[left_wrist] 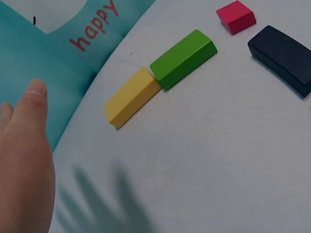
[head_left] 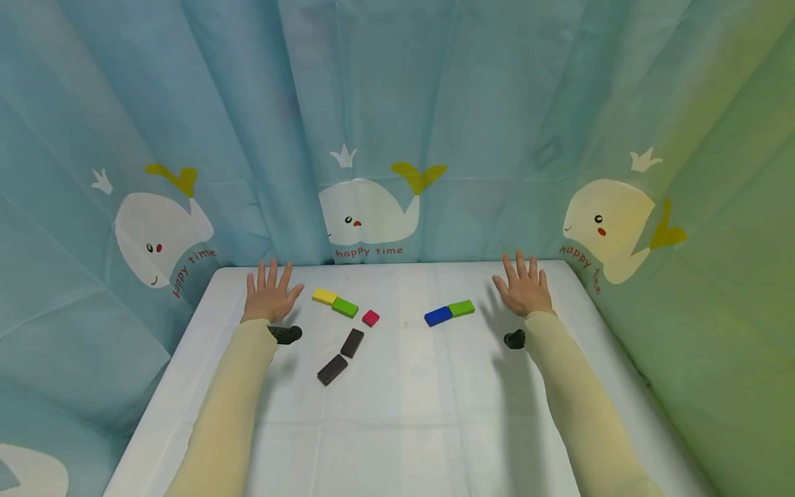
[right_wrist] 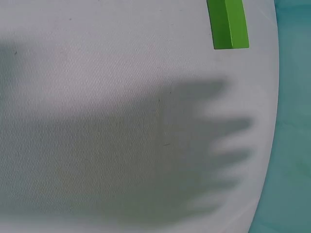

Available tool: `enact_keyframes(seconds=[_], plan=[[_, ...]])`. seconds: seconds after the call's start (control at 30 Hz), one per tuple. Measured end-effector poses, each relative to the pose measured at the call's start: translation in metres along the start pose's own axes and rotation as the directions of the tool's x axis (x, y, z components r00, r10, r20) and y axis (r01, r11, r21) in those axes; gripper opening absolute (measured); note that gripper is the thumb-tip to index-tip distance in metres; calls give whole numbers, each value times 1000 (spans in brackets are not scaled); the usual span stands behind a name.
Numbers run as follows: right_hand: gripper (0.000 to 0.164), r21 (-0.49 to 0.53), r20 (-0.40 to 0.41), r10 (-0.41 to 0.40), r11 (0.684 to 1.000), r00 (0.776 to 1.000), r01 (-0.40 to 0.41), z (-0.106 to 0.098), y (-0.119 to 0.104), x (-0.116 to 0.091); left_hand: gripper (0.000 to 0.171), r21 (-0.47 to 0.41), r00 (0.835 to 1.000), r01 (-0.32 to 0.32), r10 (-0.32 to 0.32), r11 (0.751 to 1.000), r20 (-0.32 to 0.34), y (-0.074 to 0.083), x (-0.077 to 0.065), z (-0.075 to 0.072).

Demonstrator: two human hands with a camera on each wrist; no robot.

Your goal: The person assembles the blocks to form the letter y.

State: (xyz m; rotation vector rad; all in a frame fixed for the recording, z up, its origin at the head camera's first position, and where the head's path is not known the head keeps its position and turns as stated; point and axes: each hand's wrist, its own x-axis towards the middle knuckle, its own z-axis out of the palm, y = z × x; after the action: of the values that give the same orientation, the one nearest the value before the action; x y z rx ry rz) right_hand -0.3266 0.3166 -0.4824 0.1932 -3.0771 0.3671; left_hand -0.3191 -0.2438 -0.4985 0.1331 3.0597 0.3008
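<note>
My left hand [head_left: 270, 298] is held over the far left of the table with its fingers spread, holding nothing. Nearest to it lie a yellow block [left_wrist: 132, 98] and a green block [left_wrist: 183, 59], their ends meeting. A small red block [head_left: 370, 318] and two black blocks [head_left: 352, 343] [head_left: 332, 370] lie closer in. Over the far right, my right hand [head_left: 525, 288] also has its fingers spread and holds nothing. To its left, a blue block [head_left: 438, 316] and a second green block [head_left: 462, 308] lie end to end. Only the right hand's shadow shows in the right wrist view.
A white table [head_left: 410, 428] carries all the blocks. Behind and beside it hangs a light blue curtain [head_left: 497, 124] with printed whales, meeting the table's far edge. Dark wrist devices [head_left: 287, 335] [head_left: 514, 339] show beside both sleeves.
</note>
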Motion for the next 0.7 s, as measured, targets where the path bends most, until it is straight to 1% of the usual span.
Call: enact_keyframes(seconds=[0.1, 0.2, 0.3, 0.37, 0.4, 0.5, 0.6, 0.63, 0.7], plan=[[74, 3, 4, -6, 1000, 1000, 6, 1, -1, 0, 76, -10, 1000, -14, 13, 1000, -20, 2, 1, 3], [74, 8, 9, -7, 1000, 1000, 7, 2, -2, 0, 75, -51, 998, -48, 46, 998, -42, 10, 3, 6], [73, 7, 1, -4, 1000, 1000, 4, 5, -4, 0, 75, -101, 993, -107, 102, 989, -60, 25, 6, 11], [72, 0, -29, -3, 1000, 1000, 3, 9, -4, 0, 76, -129, 987, -151, 142, 980, -73, 38, 8, 16], [71, -4, -57, -6, 1000, 998, 5, 11, -5, 1, 75, -147, 984, -169, 159, 974, -77, 45, 8, 19], [65, 20, -168, -12, 1000, 986, 16, 20, -7, 1, 73, -263, 975, -219, 199, 940, -101, 68, 8, 28], [55, 75, -285, -29, 996, 958, 52, 29, -12, -1, 69, -388, 970, -243, 212, 889, -123, 90, 6, 43], [53, 93, -309, -35, 993, 950, 67, 32, -14, -2, 66, -418, 968, -251, 216, 873, -131, 96, 5, 48], [50, 116, -338, -47, 989, 940, 91, 39, -19, -4, 61, -457, 965, -264, 226, 850, -137, 108, 2, 59]])
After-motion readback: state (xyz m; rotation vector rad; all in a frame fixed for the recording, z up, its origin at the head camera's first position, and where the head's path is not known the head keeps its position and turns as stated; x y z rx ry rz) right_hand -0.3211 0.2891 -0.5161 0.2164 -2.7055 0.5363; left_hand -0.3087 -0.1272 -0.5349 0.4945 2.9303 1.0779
